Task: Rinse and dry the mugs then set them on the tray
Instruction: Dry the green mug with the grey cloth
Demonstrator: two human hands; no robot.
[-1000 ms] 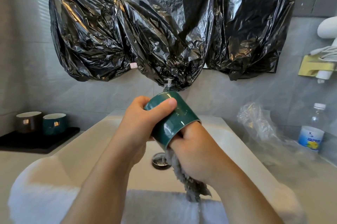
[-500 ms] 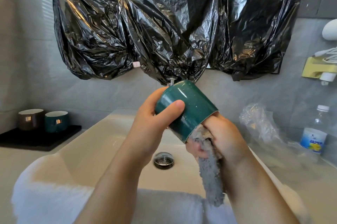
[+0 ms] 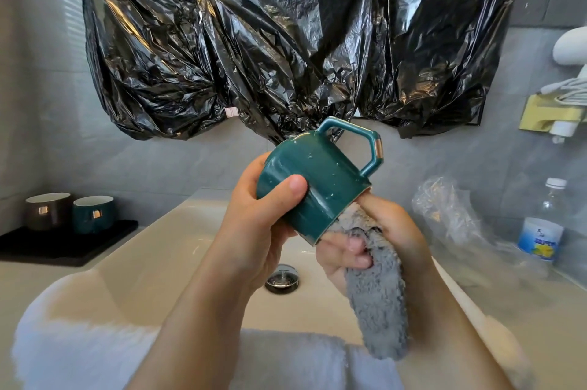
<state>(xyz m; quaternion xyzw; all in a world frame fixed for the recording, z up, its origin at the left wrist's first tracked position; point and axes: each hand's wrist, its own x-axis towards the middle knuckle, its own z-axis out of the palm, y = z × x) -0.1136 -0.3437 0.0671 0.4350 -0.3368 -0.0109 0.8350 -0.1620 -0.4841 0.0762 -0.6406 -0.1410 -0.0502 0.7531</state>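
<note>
My left hand [image 3: 254, 218] grips a dark green mug [image 3: 320, 186] above the sink, tilted so its mouth faces down-right and its handle points up. My right hand [image 3: 374, 237] holds a grey fluffy cloth [image 3: 378, 300] with fingers pushed into the mug's mouth; the rest of the cloth hangs down. On the counter at far left a black tray [image 3: 63, 246] carries a brown mug [image 3: 47, 210] and a second green mug [image 3: 93, 213], both upright.
A white sink basin [image 3: 158, 250] with a metal drain [image 3: 282, 279] lies below my hands. Black plastic bags [image 3: 286, 40] cover the wall above. At right are a crumpled clear bag [image 3: 451, 211] and a water bottle [image 3: 541, 227]. A white towel [image 3: 95, 354] drapes the front edge.
The green mug has been lifted and turned, so its handle now shows on top. My right hand has drawn back from inside the mug, and more of the grey cloth hangs out.
</note>
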